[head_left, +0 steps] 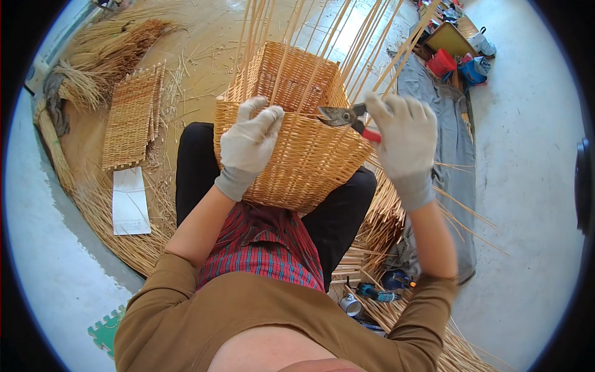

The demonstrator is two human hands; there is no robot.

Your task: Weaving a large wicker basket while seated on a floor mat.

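Wicker basket (297, 155): on the person's lap, tall loose canes rising from its rim
Left hand (249, 139): gloved, gripping the basket's rim
Right hand (406, 136): gloved, closed on red-handled cutters (344, 118); blades at the rim
Nearby: white paper sheet (130, 201) left; woven mat (131, 118) beyond it
Far: red bucket (441, 62), contents unclear

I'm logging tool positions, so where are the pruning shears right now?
In the head view, the pruning shears are in the right hand, right of centre, blades pointing left over the rim of the wicker basket on the person's lap.
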